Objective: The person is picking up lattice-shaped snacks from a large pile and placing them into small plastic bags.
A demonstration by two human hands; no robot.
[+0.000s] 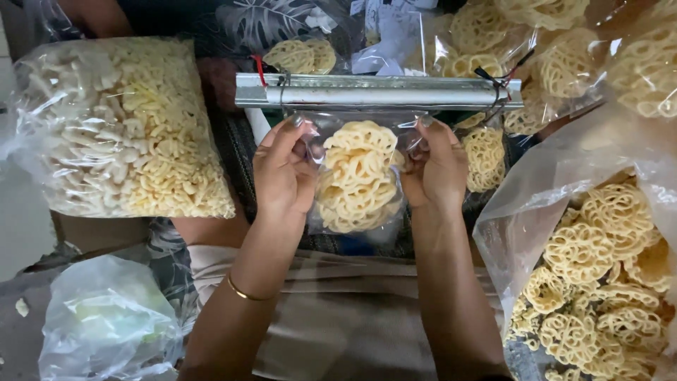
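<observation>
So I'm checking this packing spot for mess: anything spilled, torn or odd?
Nothing much: one pale crumb lies loose at far left. The small bag, held by left hand and right hand, looks intact.

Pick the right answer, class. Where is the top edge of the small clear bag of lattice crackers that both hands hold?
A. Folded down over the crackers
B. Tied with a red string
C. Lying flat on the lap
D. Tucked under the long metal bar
D: the left hand and right hand hold the small bag with its top under the metal bar.
</observation>
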